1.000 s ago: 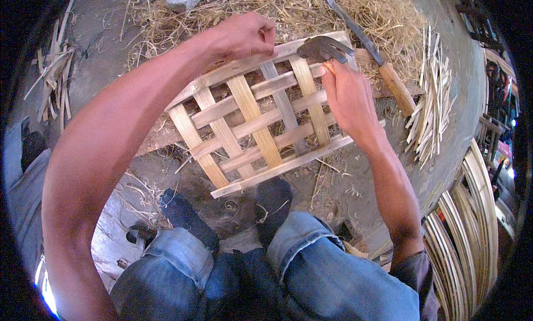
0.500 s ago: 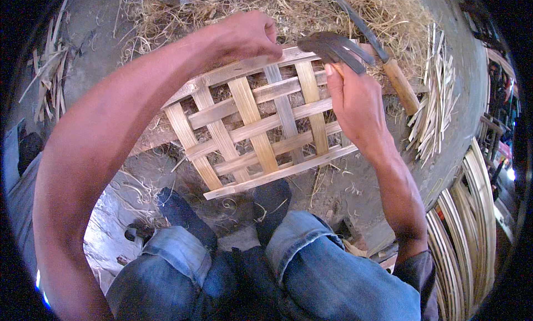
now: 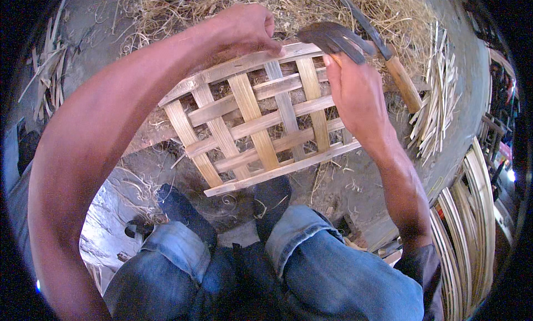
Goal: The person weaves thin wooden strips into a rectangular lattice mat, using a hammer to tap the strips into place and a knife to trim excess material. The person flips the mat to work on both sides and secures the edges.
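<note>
Above the person's knees, a woven bamboo lattice [image 3: 261, 118] lies tilted over the dirt floor, its strips crossing in an open grid. At its far edge the left hand [image 3: 244, 29] has its fingers curled shut, pinching the top strip. Beside it, the right hand [image 3: 358, 93] is wrapped tight around a dark curved blade [image 3: 333, 38] held against the same edge. A wooden-handled knife [image 3: 388, 60] rests on straw [image 3: 311, 4] behind.

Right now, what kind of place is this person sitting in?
Probably a bamboo-weaving workshop with a bare ground floor. A woven bamboo lattice panel sits before the person, cut bamboo splints and shavings lie about, and long bent bamboo strips are stacked at the right.
</note>
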Tool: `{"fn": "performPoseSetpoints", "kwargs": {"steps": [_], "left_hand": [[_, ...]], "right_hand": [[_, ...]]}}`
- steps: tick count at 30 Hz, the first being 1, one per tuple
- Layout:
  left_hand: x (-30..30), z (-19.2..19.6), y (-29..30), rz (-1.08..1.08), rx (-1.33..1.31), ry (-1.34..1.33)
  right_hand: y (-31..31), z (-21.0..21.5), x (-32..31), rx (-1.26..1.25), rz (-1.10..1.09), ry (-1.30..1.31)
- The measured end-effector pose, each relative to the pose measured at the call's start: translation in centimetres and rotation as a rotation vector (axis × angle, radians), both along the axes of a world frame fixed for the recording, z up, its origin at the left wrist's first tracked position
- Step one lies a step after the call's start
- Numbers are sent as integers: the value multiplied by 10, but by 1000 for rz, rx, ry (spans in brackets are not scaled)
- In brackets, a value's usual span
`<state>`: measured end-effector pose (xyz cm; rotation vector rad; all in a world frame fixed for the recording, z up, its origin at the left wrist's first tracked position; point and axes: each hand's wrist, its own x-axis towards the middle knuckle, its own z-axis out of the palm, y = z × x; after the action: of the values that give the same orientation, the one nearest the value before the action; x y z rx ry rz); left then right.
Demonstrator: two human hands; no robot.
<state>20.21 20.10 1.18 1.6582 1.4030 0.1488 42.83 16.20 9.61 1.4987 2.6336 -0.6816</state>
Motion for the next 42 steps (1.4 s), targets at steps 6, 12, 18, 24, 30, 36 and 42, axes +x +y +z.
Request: {"fn": "performPoseSetpoints", "kwargs": {"steps": [6, 12, 18, 24, 30, 36, 42], "left_hand": [[-2, 0, 0, -32, 44, 56], [-14, 2, -9, -30, 92, 33], [-138, 21, -45, 38, 161, 5], [-157, 30, -134, 180, -20, -93], [-138, 17, -135, 209, 168, -65], [-150, 12, -155, 244, 188, 32], [-161, 31, -159, 189, 174, 52]], "right_hand": [[-1, 1, -2, -12, 24, -37], [-2, -6, 2, -36, 3, -64], [-4, -14, 3, -4, 101, -126], [-7, -8, -3, 50, 37, -103], [-18, 21, -8, 35, -79, -88], [-69, 17, -85, 22, 246, 103], [-52, -11, -109, 112, 741, -158]]}}
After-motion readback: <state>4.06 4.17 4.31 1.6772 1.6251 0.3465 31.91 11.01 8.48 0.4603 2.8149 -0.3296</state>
